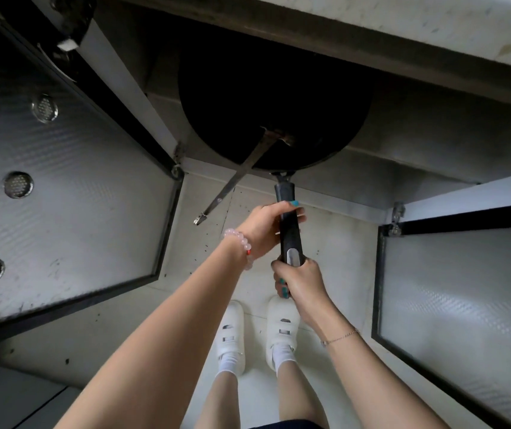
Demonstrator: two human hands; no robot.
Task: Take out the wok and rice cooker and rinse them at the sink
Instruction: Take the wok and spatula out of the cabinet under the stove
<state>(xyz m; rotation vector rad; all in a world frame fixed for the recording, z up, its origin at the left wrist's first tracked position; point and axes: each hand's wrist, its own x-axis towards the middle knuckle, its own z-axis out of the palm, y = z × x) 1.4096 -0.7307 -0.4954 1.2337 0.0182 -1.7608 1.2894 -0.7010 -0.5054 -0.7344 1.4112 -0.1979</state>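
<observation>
A large black wok (276, 97) sits half inside the open cabinet under the counter, its bowl partly hidden by the counter edge. Its long black handle (290, 224) points toward me. My left hand (266, 230) grips the handle near its middle. My right hand (299, 280) grips the handle's end. A metal spatula (238, 174) lies in the wok with its thin handle sticking out to the left. No rice cooker shows in view.
Both cabinet doors stand open: the left door (62, 196) with round vents, the right door (465, 305) with a frosted panel. The pale counter edge (403, 32) runs above the wok. My white shoes (257, 332) stand on the light floor below.
</observation>
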